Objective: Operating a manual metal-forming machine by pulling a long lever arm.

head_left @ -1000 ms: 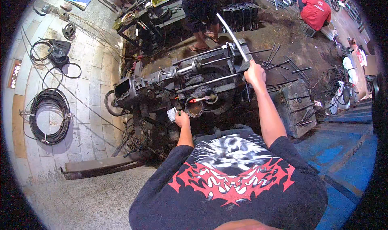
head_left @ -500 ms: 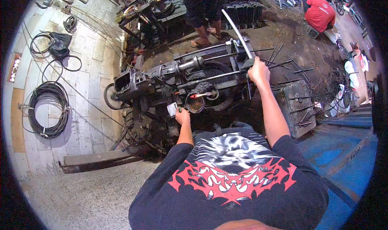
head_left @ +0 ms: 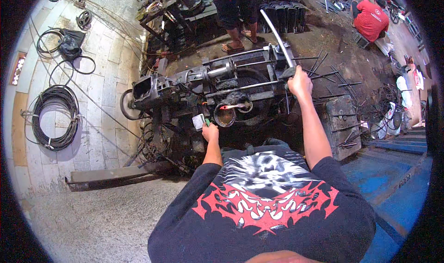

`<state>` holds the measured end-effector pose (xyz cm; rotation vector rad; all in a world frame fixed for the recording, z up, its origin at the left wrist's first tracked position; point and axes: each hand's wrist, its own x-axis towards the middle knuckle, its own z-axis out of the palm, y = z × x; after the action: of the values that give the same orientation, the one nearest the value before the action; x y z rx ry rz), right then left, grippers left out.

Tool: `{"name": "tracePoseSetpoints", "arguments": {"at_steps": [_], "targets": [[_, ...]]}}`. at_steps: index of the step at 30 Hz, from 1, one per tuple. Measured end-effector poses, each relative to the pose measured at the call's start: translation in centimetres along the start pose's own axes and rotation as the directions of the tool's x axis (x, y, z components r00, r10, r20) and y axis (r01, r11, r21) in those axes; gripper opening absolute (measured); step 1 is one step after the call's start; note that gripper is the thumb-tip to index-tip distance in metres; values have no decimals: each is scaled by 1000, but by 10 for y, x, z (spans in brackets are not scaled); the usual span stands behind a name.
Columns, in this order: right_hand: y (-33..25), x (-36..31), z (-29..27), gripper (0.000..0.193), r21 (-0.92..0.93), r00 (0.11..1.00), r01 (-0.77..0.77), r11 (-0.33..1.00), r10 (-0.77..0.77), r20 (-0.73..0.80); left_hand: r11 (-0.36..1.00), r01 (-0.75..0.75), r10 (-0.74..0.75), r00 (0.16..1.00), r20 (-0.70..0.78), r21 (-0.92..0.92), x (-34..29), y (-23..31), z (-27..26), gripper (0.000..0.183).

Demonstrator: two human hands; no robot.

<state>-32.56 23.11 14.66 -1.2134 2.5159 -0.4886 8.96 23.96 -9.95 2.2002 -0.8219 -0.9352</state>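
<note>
My right hand (head_left: 300,82) is closed round the lower end of a long pale metal bar (head_left: 278,37), which slants up and away to the left. Nearer to me, my left hand (head_left: 210,132) has its fingers curled at the side of a small whitish box (head_left: 198,122) with a green part by the fingertips. Both hands are at a dark, greasy machine (head_left: 192,80) with shafts and rails. On its near side is a round can (head_left: 225,117) of brownish liquid, with a red-handled brush (head_left: 230,107) lying across its top.
A coil of black cable (head_left: 55,142) lies on the pale boards at left. Beyond the machine stands a person in sandals (head_left: 233,46); another in red (head_left: 371,22) crouches at far right. Metal rods (head_left: 340,73) are strewn right of the bar, beside a dark metal case (head_left: 343,112).
The whole view has shifted slightly. Both hands keep their places on the bar and at the box, and the green part by my left fingertips shows more clearly.
</note>
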Motion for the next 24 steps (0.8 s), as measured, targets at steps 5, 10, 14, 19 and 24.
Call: {"name": "tracePoseSetpoints", "arguments": {"at_steps": [5, 10, 14, 19, 24], "targets": [[1, 3, 4, 50, -36, 1000, 8, 999, -7, 20, 977, 203, -209, 974, 86, 70, -10, -8, -6, 36], [2, 4, 8, 45, -13, 1000, 9, 1000, -9, -7, 888, 459, -441, 848, 293, 8, -11, -23, -10, 36], [1, 3, 6, 43, -49, 998, 55, 997, -55, -15, 841, 541, -516, 795, 320, 12, -8, -34, -7, 36], [-4, 3, 2, 41, -80, 998, 63, 995, -65, -16, 781, 621, -620, 757, 204, 66, -10, -51, -2, 42], [-9, 7, -2, 44, -135, 998, 52, 990, -56, -30, 737, 672, -673, 720, 171, 73, -1, -67, 21, 55]]}}
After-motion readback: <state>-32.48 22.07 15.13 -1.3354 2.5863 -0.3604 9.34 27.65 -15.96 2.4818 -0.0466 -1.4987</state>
